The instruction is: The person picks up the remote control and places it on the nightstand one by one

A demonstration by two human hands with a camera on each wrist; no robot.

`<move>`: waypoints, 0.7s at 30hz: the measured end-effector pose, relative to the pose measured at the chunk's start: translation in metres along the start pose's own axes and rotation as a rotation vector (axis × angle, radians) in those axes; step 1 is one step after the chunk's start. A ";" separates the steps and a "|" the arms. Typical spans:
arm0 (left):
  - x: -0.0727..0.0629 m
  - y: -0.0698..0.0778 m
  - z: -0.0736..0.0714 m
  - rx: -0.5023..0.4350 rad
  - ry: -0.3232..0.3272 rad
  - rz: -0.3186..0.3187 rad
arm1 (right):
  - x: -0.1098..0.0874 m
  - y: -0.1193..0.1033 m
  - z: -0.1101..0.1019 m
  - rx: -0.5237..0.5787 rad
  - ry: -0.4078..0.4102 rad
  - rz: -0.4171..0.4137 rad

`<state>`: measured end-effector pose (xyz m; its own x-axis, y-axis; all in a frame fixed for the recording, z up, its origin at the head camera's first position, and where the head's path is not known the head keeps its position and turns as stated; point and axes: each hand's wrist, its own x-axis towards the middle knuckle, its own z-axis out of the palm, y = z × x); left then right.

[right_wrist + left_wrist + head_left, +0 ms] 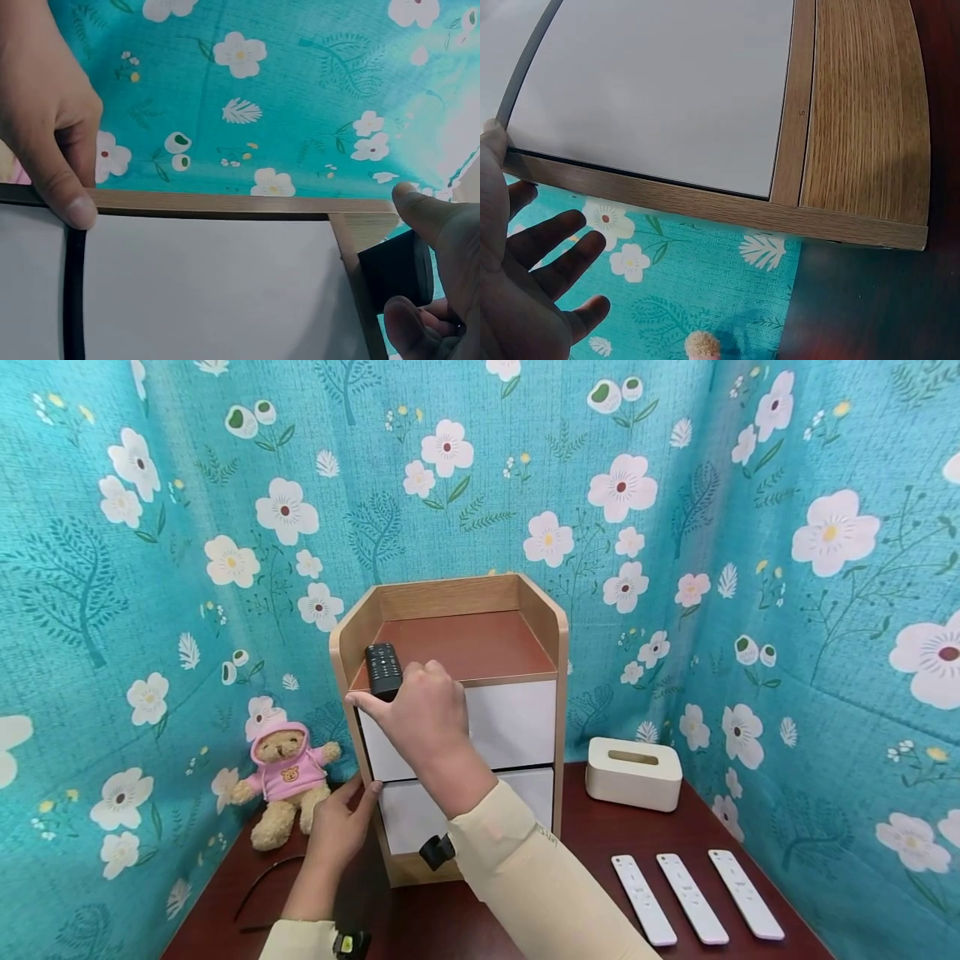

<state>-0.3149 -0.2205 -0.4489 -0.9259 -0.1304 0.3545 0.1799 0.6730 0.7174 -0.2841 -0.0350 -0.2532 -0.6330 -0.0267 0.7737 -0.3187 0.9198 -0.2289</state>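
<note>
My right hand (427,714) holds a black remote control (383,671) at the left front of the cabinet's red-brown top shelf (465,645). In the right wrist view the remote's dark end (397,274) shows between the outstretched thumb (420,210) and the curled fingers (409,326). My left hand (343,827) touches the left side of the wooden cabinet (561,710). Its thumb rests at the front edge, beside the gap between the two white drawers (517,722). The other left fingers (562,262) are spread behind the side panel, apart from one another.
A teddy bear (285,777) in a pink hoodie sits left of the cabinet, with a thin dark cable (262,883) before it. To the right stand a white tissue box (633,774) and three white remotes (693,897) on the dark red table (573,860). Floral curtains surround it.
</note>
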 end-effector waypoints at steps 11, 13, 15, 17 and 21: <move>0.000 0.000 0.000 -0.008 -0.009 -0.016 | -0.003 0.003 0.005 0.002 -0.013 -0.023; 0.000 0.000 0.000 -0.012 -0.011 -0.017 | -0.004 0.004 0.004 0.011 -0.029 -0.022; 0.000 0.001 0.000 -0.012 -0.013 -0.020 | -0.005 0.005 0.004 0.026 -0.041 -0.022; 0.000 0.001 0.000 -0.013 -0.018 -0.026 | -0.007 0.007 0.004 0.052 -0.043 -0.027; -0.001 0.001 -0.001 -0.011 -0.023 -0.026 | -0.015 0.013 0.000 0.077 -0.017 -0.044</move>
<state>-0.3137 -0.2198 -0.4477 -0.9377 -0.1313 0.3216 0.1588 0.6615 0.7329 -0.2789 -0.0230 -0.2682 -0.6286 -0.0738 0.7742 -0.3996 0.8847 -0.2400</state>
